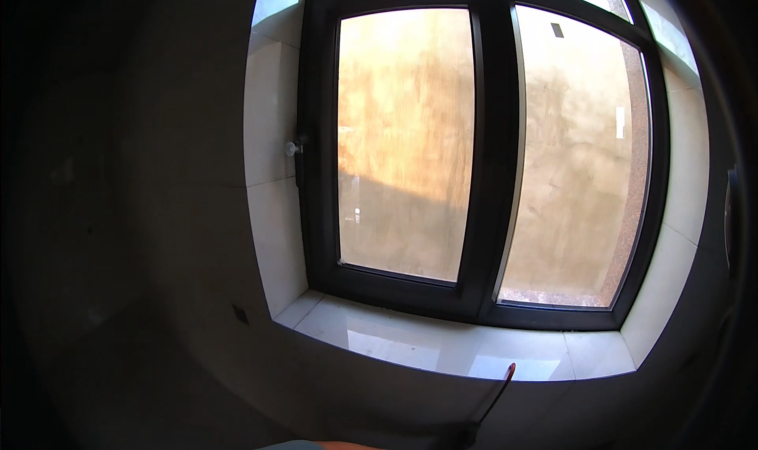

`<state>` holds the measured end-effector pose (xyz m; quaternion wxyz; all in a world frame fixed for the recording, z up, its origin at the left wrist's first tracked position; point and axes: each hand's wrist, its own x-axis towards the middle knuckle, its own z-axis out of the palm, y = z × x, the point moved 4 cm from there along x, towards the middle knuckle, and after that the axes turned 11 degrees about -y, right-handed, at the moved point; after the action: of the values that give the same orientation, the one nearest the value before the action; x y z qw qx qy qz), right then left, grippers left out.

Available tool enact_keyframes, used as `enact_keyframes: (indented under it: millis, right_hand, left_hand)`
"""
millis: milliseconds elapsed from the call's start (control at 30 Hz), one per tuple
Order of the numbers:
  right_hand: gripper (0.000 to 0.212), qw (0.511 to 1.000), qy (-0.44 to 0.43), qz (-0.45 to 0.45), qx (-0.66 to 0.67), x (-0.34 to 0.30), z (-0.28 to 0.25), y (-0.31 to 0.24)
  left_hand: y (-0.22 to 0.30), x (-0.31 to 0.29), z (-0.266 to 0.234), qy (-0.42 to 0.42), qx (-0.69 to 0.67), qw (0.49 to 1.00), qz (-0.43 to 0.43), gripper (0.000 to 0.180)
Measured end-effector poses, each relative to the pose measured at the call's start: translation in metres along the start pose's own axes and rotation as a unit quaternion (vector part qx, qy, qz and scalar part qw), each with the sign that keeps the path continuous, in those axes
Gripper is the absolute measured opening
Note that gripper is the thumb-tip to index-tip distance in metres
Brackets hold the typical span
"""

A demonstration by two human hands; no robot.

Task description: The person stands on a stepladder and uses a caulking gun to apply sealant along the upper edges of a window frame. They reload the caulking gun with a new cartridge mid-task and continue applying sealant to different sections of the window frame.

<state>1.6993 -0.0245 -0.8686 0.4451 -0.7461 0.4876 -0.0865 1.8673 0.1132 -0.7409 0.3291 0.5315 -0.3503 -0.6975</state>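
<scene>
A thin dark rod-like tool (494,400) with an orange-red tip rises from the lower edge, its tip overlapping the front of the window sill. Its lower end runs into a dark, blurry shape (470,433), and what holds or supports it there is lost in shadow. Left of it, along the bottom edge, shows a sliver of grey sleeve (294,445) with a strip of bare skin (347,446) beside it. Which of my arms this is, I cannot tell. Neither my left hand nor my right hand shows its fingers.
A dark-framed window (496,150) with two panes fills the upper middle, a small handle (293,148) on its left side. Pale tiles line the recess and form a shiny sill (395,339). Around it the tiled wall (181,237) is deep in shadow, with a dark rectangular patch (240,314).
</scene>
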Motion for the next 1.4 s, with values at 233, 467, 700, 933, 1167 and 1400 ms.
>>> enact_keyframes:
  millis: [233, 467, 700, 933, 1167, 1400]
  right_hand:
    - [0.066, 0.952, -0.151, 0.010, 0.266, -0.007, -0.006, -0.041]
    - [0.056, 0.937, -0.166, -0.155, 0.266, -0.038, -0.007, -0.076]
    - [0.058, 0.887, -0.260, -0.078, 0.373, -0.065, -0.024, -0.092]
    - [0.072, 0.877, -0.286, -0.027, 0.384, -0.101, -0.052, -0.088]
    - [0.072, 0.988, -0.056, -0.008, 0.145, -0.142, -0.115, 0.004]
    - [0.020, 0.960, 0.186, 0.015, 0.211, -0.305, -0.212, 0.012]
  left_hand:
    - [0.013, -0.019, 0.015, 0.032, -0.001, 0.999, 0.017, 0.048]
    - [0.016, -0.025, 0.037, 0.092, -0.010, 0.996, 0.009, 0.056]
    - [-0.013, -0.056, 0.062, 0.166, -0.044, 0.985, -0.021, 0.065]
    - [-0.057, -0.111, 0.064, 0.248, -0.089, 0.962, -0.066, 0.066]
    - [-0.035, -0.118, 0.083, 0.127, 0.093, 0.987, -0.036, 0.042]
    - [0.197, -0.190, 0.114, 0.072, 0.298, 0.886, 0.349, 0.017]
